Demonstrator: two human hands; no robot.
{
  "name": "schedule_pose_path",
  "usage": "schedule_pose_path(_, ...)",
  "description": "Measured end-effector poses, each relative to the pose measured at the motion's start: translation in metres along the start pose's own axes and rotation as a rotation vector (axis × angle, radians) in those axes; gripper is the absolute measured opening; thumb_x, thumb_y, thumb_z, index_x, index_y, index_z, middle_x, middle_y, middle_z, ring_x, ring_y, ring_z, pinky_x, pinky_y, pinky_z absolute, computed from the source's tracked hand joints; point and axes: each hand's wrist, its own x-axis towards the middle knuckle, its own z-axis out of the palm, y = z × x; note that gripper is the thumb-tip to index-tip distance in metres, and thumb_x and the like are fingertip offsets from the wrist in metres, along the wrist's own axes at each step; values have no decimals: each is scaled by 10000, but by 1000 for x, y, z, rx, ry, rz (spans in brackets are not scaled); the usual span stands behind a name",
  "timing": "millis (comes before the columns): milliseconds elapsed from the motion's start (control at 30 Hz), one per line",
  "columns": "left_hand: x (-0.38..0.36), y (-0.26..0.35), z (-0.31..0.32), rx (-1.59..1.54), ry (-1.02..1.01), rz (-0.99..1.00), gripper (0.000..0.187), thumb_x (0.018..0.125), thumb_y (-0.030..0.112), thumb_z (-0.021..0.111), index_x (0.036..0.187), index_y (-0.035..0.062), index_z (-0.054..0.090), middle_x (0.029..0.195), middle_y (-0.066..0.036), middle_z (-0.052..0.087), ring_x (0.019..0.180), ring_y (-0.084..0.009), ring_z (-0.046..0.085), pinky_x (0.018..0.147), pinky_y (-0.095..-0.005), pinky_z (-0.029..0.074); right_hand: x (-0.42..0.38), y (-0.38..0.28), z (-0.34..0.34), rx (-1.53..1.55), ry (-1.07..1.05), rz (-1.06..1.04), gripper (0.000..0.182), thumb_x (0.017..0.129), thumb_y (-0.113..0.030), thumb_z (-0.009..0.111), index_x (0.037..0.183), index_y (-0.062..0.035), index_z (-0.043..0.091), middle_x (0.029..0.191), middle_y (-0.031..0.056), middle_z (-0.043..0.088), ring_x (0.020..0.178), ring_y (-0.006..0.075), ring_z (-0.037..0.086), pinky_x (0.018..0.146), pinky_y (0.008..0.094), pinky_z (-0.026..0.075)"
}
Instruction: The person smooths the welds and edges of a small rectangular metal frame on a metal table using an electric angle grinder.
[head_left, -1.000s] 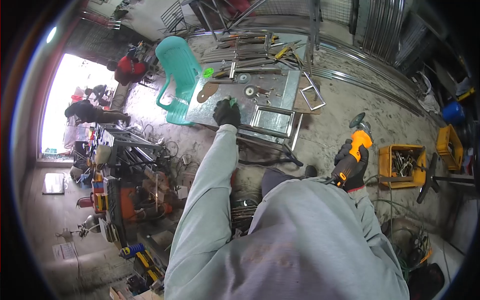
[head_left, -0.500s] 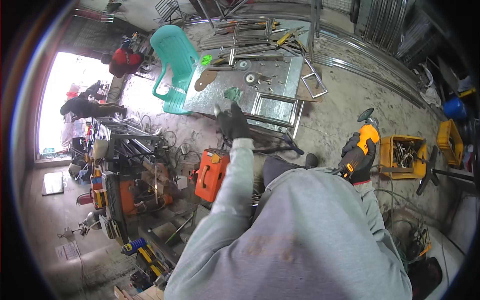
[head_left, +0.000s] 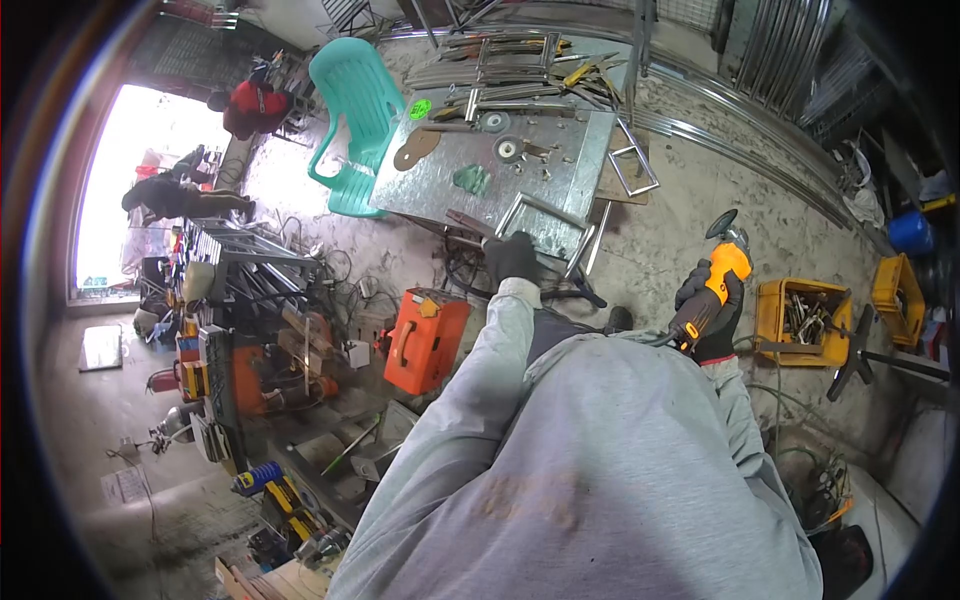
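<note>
— Gripped at its near left corner: that's how the left hand [head_left: 512, 258] has the rectangular metal frame [head_left: 557, 213], as far as I can see. The back of the black glove hides most of the fingers.

— And where is the frame itself?

— At the near right part of the metal-topped table [head_left: 435, 192], set at an angle to the table's edge.

— What about the right hand [head_left: 728, 318]?

— Closed around the body of an orange and black angle grinder [head_left: 730, 268], over to the right and well apart from the table. Its disc [head_left: 722, 223] points to the far side. I can't tell whether it's spinning.

— Anything else on the table?

— A green cloth [head_left: 472, 180] to the left of the frame, with a flat brown piece [head_left: 413, 152] farther left. Past the cloth lie two round abrasive wheels, and lengths of metal cover the far end.

— And around it?

— A teal plastic chair [head_left: 357, 110] stands just beside the table's left side. An orange case [head_left: 424, 345] is nearer, left of the person's arm. To the right of the grinder is a yellow crate [head_left: 766, 302] with metal bits in it. Far left, someone in a red top [head_left: 258, 105] is bent over.
</note>
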Motion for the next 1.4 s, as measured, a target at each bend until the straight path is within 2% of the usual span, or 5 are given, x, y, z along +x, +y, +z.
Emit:
schedule_pose_path(233, -14, 2, -73, -1106, 135, -492, 225, 993, 217, 622, 1055, 12, 693, 976, -267, 724, 836, -412, 738, 740, -513, 562, -3, 1, -3, 35, 26, -51, 467, 971, -337, 777, 1283, -35, 605, 1052, 77, 725, 920, 239, 723, 878, 428, 589)
schedule_pose_path(333, 27, -13, -85, -327, 271, 309, 318, 977, 247, 614, 1175, 1, 650, 884, -251, 705, 768, -391, 712, 717, -516, 542, 0, 1, -3, 4, 31, -52, 459, 972, -337, 773, 1276, -36, 605, 1037, 77, 728, 899, 239, 727, 860, 431, 593)
schedule_pose_path(467, 57, 42, -141, -832, -236, 13, 395, 971, 240, 619, 1281, -4, 639, 856, -243, 740, 783, -409, 753, 719, -522, 567, 1, 1, -2, 12, 60, -41, 457, 977, -345, 763, 1274, -36, 605, 1016, 81, 729, 889, 239, 729, 836, 431, 598)
schedule_pose_path(933, 60, 52, -97, -127, 0, 173, 334, 964, 359, 712, 1130, 71, 687, 1040, -213, 739, 995, -447, 727, 867, -571, 569, -10, -4, -5, -29, 37, -110, 471, 989, -356, 752, 1283, -21, 599, 1036, 95, 721, 902, 249, 724, 865, 447, 605)
schedule_pose_path(1400, 68, 38, -101, -404, -202, 104, 443, 920, 355, 767, 1252, 64, 719, 1107, -230, 754, 1045, -439, 728, 914, -550, 560, -8, -3, -3, -194, 21, -61, 461, 1002, -353, 732, 1284, -14, 598, 1031, 84, 709, 896, 241, 718, 853, 431, 612)
